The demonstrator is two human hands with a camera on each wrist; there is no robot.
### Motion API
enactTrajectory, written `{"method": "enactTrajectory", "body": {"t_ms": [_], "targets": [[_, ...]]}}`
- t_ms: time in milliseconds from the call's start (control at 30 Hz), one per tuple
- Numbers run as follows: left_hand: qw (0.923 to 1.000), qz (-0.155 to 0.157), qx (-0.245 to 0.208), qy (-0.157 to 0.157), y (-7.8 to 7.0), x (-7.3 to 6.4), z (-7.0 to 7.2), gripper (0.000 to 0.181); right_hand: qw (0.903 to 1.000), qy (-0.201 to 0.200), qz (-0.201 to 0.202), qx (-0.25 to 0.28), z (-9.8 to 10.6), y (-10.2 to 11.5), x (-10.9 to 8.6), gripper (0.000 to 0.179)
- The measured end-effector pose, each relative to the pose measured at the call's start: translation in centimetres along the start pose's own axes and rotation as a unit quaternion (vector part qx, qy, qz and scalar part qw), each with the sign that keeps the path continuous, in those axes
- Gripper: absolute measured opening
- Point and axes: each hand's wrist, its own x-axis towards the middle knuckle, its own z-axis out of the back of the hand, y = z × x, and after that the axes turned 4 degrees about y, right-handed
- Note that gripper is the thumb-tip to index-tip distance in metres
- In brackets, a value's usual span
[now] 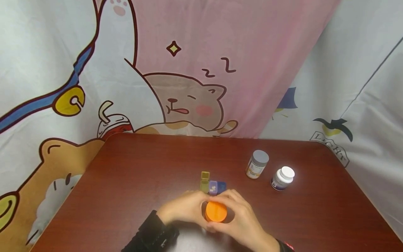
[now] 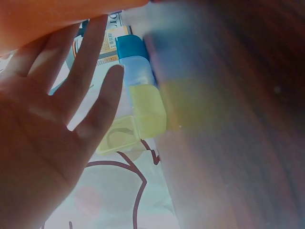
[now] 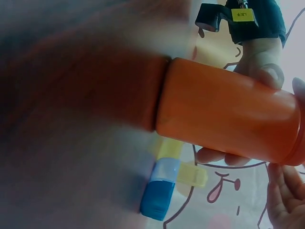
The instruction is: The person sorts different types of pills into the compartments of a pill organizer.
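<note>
An orange bottle (image 3: 224,109) with an orange lid (image 1: 216,211) stands upright on the table between both hands. My left hand (image 1: 187,208) grips its upper body, thumb on one side and fingers on the other. Thumb and fingers of my right hand (image 1: 242,217) curl around the lid. Just beyond the hands lies a small pill box (image 1: 213,188) with yellow, lilac and blue compartments. Its yellow lid (image 2: 118,136) is flipped open; small white pieces show in the lilac compartment. In the left wrist view, the other left fingers (image 2: 90,67) stretch out beside the box.
Toward the back right stand a grey-lidded jar (image 1: 257,164) and a white bottle (image 1: 282,178) with a dark label. The reddish-brown table (image 1: 141,164) ends at a cartoon-printed curtain (image 1: 252,52).
</note>
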Motion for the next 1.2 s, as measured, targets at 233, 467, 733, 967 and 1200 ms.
{"method": "enactTrajectory", "body": {"t_ms": [233,467,733,967,1200], "targets": [[0.9990,0.000,0.045,-0.006,-0.1,0.3,0.0,0.044,0.9981,-0.006,0.022,0.057,-0.3,-1.0,-0.1,0.051],[0.9987,0.002,0.050,-0.008,-0.1,0.3,-0.1,0.043,0.9929,0.017,0.060,0.102,-0.1,-1.9,0.2,0.049],[0.9997,-0.002,0.026,0.001,-0.1,0.3,-0.2,0.046,0.9841,0.094,0.059,0.139,0.6,-3.1,0.3,0.061],[0.9991,-0.014,-0.034,0.022,-0.1,0.3,-0.2,0.041,0.9715,0.160,0.025,0.174,1.5,-2.8,0.5,0.054],[0.9977,-0.022,-0.056,0.031,0.0,0.4,-0.4,0.042,0.9609,0.185,0.012,0.205,1.7,-2.3,0.4,0.054]]}}
